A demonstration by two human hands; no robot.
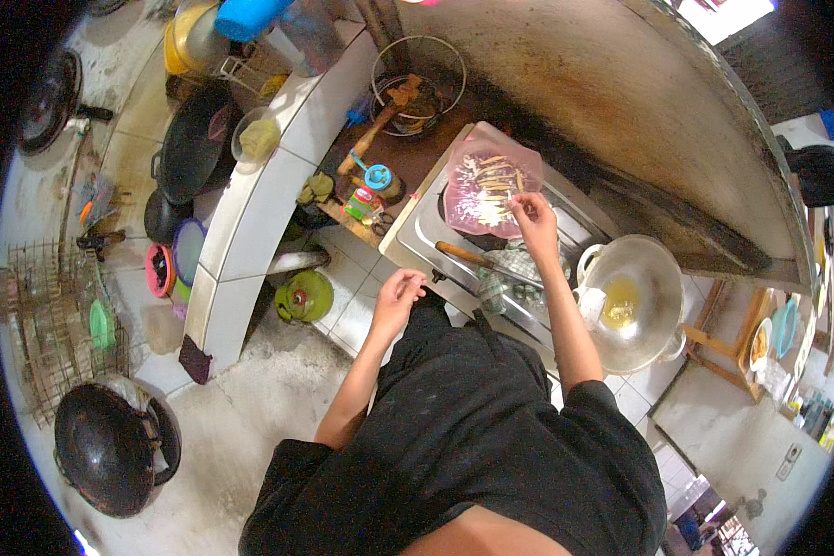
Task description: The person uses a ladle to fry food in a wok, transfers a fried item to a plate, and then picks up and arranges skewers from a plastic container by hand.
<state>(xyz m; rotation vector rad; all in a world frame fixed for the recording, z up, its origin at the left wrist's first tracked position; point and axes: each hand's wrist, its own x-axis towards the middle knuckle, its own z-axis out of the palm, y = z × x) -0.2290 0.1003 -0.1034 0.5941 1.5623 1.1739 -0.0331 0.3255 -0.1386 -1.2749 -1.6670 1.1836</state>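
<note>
A pink plastic tray [459, 208] sits on the left side of a two-burner gas stove [417, 222]. White flour and several pale strips of food [497, 182] lie in it. My right hand [536, 219] is over the tray's near right edge, fingertips pinched together; whether a strip is between them is too small to tell. My left hand [397, 295] hangs before the stove's front left corner, fingers loosely bent and holding nothing. On the right side, a metal wok [657, 313] holds yellow oil [620, 304]. A wooden-handled spatula [462, 251] stretches across the stove, its blade [589, 306] over the wok's rim.
A green checkered cloth [497, 288] lies by the stove's front. Left of the stove are a blue-lidded jar [379, 177], a packet [360, 201] and scissors [383, 223]. A green gas cylinder [306, 295] stands below. Dark pans [191, 149] line the tiled ledge [233, 240].
</note>
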